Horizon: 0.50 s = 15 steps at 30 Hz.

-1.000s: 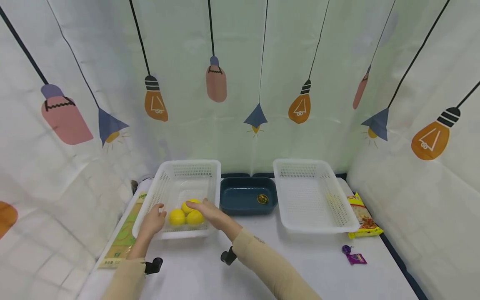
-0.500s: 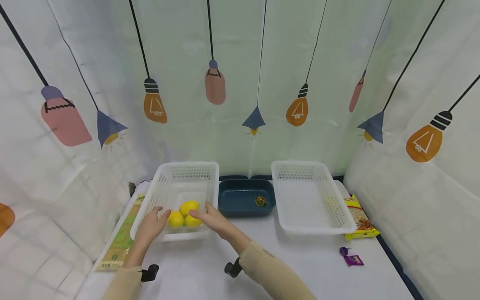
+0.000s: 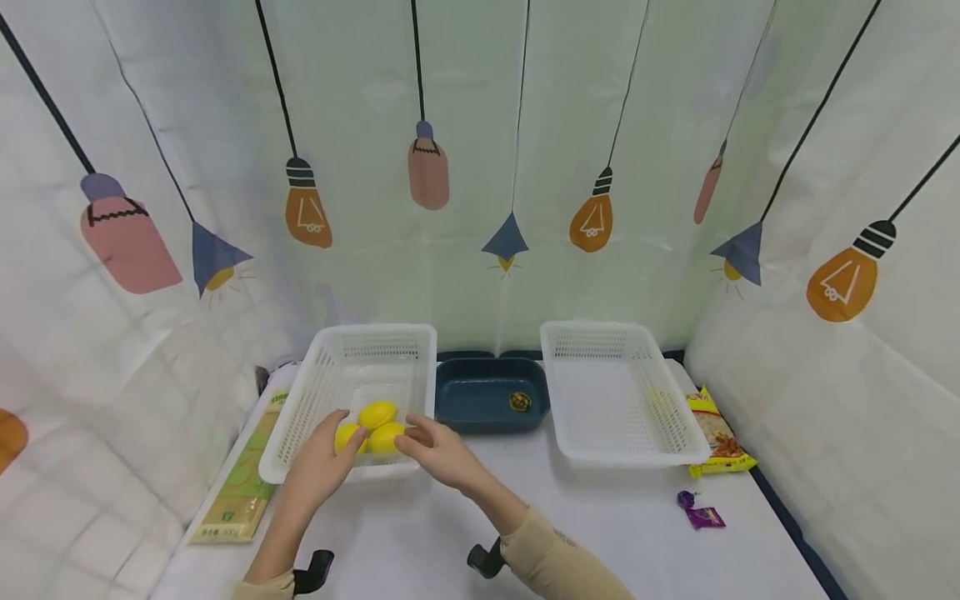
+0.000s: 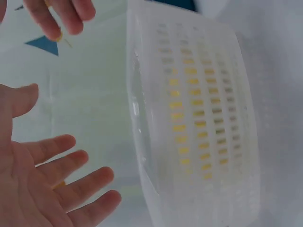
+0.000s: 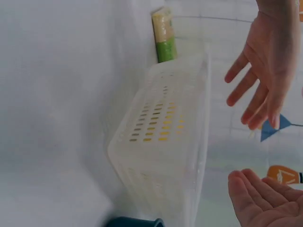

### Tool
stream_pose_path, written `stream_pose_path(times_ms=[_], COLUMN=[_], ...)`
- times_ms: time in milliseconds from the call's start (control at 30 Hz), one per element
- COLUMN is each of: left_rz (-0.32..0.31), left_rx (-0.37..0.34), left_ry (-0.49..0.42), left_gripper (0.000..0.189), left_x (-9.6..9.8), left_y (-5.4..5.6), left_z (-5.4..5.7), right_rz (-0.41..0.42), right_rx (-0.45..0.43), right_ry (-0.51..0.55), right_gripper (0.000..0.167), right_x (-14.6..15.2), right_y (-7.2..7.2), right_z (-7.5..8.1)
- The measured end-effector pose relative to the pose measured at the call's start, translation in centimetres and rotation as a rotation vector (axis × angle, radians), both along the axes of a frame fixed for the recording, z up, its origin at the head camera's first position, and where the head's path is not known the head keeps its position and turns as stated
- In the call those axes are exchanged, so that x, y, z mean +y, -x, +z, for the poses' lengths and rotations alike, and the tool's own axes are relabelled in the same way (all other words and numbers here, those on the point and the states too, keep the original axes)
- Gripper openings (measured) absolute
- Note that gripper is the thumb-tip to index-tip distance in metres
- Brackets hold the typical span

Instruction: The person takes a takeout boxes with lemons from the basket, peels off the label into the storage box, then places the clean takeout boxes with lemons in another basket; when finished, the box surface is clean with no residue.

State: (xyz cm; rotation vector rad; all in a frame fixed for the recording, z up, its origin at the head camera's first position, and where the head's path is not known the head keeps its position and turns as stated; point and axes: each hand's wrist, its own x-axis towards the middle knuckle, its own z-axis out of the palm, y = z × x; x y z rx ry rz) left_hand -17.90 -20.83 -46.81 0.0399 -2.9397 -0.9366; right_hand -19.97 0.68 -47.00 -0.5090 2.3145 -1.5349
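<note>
Three lemons (image 3: 377, 413) sit together at the near end of the left white basket (image 3: 375, 333). Over that basket's near left side hovers my left hand (image 3: 324, 461), its fingers spread and nothing in it; it partly covers one lemon. My right hand (image 3: 441, 454) is above the near right corner, fingers relaxed and slightly bent, holding nothing. Both wrist views show the hands apart from the basket wall: the left hand (image 4: 57, 184) with fingers straight, the right hand (image 5: 265, 201) palm up. The lemons appear only as yellow through the slots there.
A dark blue tray (image 3: 465, 423) with a small patterned round item (image 3: 520, 402) stands between the baskets. The right white basket (image 3: 600, 392) is beside it. A yellow snack bag (image 3: 718, 433), purple-wrapped sweets (image 3: 705, 517) and a green-gold packet (image 3: 238, 492) lie on the white table (image 3: 405, 542).
Both hands have drawn back toward the near side of the left basket. The left hand has also shifted right. The lemons stay in the basket, and the view has tilted slightly.
</note>
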Motion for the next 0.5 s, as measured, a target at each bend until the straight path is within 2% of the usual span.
stream_pose_path(times_ms=[100, 267, 367, 500], left_rz=[0.000, 0.006, 0.014, 0.011], left_rx=[0.072, 0.222, 0.269, 0.273], left_ry=[0.009, 0.055, 0.096, 0.148], left_gripper=[0.071, 0.069, 0.069, 0.071], left_x=[1.7, 4.2, 5.3, 6.9], left_y=[-1.2, -2.4, -3.2, -4.3], left_z=[-0.1, -0.9, -1.4, -2.0], right_rz=[-0.039, -0.121, -0.160, -0.188], right_rx=[0.138, 0.323, 0.394, 0.458], right_ry=[-0.049, -0.166, -0.255, -0.349], right_gripper=[0.058, 0.062, 0.064, 0.066], right_x=[0.8, 2.3, 3.1, 4.3], right_y=[-0.9, -2.2, -2.9, -3.8], right_z=[-0.2, -0.3, -0.4, -0.9])
